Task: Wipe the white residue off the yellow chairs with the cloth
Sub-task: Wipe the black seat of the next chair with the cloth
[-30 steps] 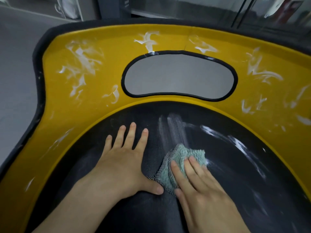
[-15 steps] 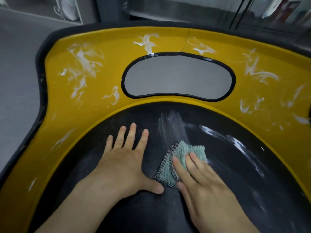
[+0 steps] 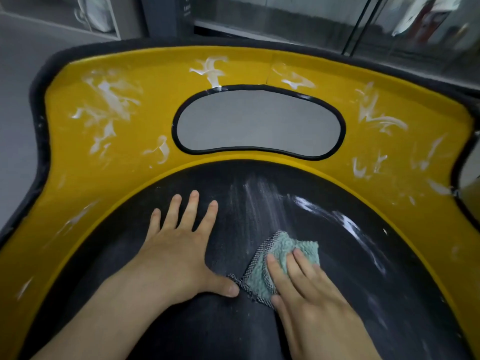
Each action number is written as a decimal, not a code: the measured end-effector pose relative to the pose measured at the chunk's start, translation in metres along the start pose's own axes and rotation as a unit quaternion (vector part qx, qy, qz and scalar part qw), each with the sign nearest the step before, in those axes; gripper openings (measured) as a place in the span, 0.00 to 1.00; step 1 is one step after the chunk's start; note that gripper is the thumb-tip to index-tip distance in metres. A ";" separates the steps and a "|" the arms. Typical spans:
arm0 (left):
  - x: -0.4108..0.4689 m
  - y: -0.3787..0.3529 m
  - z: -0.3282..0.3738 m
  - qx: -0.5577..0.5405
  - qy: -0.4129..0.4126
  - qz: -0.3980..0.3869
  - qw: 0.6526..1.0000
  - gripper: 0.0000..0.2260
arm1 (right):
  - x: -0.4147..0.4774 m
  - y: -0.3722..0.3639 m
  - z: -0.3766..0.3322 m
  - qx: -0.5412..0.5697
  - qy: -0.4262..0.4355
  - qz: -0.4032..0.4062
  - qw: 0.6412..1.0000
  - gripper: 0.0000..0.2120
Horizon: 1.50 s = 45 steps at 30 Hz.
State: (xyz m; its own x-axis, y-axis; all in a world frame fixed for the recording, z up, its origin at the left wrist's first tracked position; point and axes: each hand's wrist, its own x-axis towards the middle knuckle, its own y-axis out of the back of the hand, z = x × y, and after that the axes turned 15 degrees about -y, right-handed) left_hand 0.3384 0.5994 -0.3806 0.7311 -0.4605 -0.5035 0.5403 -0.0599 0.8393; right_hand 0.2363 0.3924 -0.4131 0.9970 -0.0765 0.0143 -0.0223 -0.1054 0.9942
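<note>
A yellow chair (image 3: 161, 105) with a black seat pad (image 3: 207, 333) fills the view. White residue (image 3: 109, 100) streaks its yellow back on both sides, and a white smear (image 3: 345, 224) crosses the black pad. My right hand (image 3: 309, 289) presses a folded pale green cloth (image 3: 280, 255) flat on the pad, fingers on top of it. My left hand (image 3: 179, 253) lies flat on the pad just left of the cloth, fingers spread, thumb touching the cloth's checked edge.
An oval cut-out (image 3: 259, 123) with a black rim opens in the chair back. Grey floor (image 3: 15, 100) lies to the left. Glass panels (image 3: 311, 19) and a dark post stand behind the chair.
My right hand and the cloth have slid a little to the right across the black pad. My left hand has stayed in place.
</note>
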 end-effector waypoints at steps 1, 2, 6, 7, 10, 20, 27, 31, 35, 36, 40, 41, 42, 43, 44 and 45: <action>0.000 0.001 0.000 0.001 0.000 0.001 1.000 0.65 | 0.012 0.001 -0.001 -0.004 0.006 0.000 1.000 0.30; 0.001 0.001 0.000 0.003 0.002 0.001 1.000 0.64 | 0.029 0.004 -0.005 -0.012 0.013 -0.004 1.000 0.29; 0.002 -0.001 0.001 0.004 0.006 0.001 1.000 0.64 | 0.120 0.009 -0.020 -0.018 -0.001 -0.042 0.999 0.27; 0.002 -0.001 0.001 0.003 0.007 -0.002 1.000 0.64 | 0.129 0.008 -0.022 -0.019 -0.009 -0.045 0.999 0.27; 0.002 -0.001 0.000 0.001 0.009 -0.004 1.000 0.65 | 0.093 0.001 -0.014 -0.033 0.011 0.002 0.999 0.27; 0.003 0.002 0.001 -0.006 0.000 -0.006 1.000 0.64 | 0.120 0.006 -0.014 -0.021 -0.004 -0.019 1.000 0.26; 0.004 0.000 0.000 -0.003 0.000 -0.004 1.000 0.65 | 0.006 -0.001 -0.013 -0.009 0.046 0.029 0.999 0.26; 0.004 0.001 0.001 -0.005 0.000 -0.009 1.000 0.65 | 0.055 -0.003 -0.017 -0.024 0.059 0.026 0.998 0.27; 0.003 0.002 0.001 -0.011 0.003 -0.016 1.000 0.64 | 0.145 -0.005 -0.042 -0.037 0.009 -0.001 0.999 0.26; 0.002 0.003 0.001 -0.011 0.003 -0.018 1.000 0.64 | 0.139 -0.007 -0.041 -0.042 0.006 0.001 0.999 0.27; 0.003 0.003 0.002 -0.019 0.000 -0.013 1.000 0.65 | 0.018 -0.003 -0.023 -0.031 0.052 0.025 0.998 0.27; 0.003 0.003 0.002 -0.020 -0.002 -0.017 1.000 0.65 | -0.008 -0.003 -0.017 -0.015 0.060 0.030 0.998 0.24; 0.003 0.004 0.002 -0.020 -0.004 -0.022 1.000 0.65 | -0.020 -0.002 -0.011 0.000 0.060 0.027 0.998 0.24; 0.003 0.006 0.002 -0.020 -0.004 -0.026 0.999 0.65 | -0.015 -0.002 -0.006 0.002 0.058 0.023 0.998 0.24; 0.004 0.006 0.003 -0.019 -0.004 -0.027 0.999 0.65 | 0.001 -0.002 -0.006 -0.007 0.053 0.021 0.998 0.26; 0.006 0.007 0.003 -0.017 -0.005 -0.025 1.000 0.65 | 0.024 0.000 -0.010 -0.022 0.050 0.019 0.998 0.27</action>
State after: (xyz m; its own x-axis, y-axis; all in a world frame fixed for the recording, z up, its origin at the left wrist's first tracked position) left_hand 0.3452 0.5938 -0.3769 0.6985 -0.4661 -0.5430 0.5904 -0.0533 0.8053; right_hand 0.2610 0.4002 -0.4121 0.9979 0.0200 0.0611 -0.0597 -0.0611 0.9963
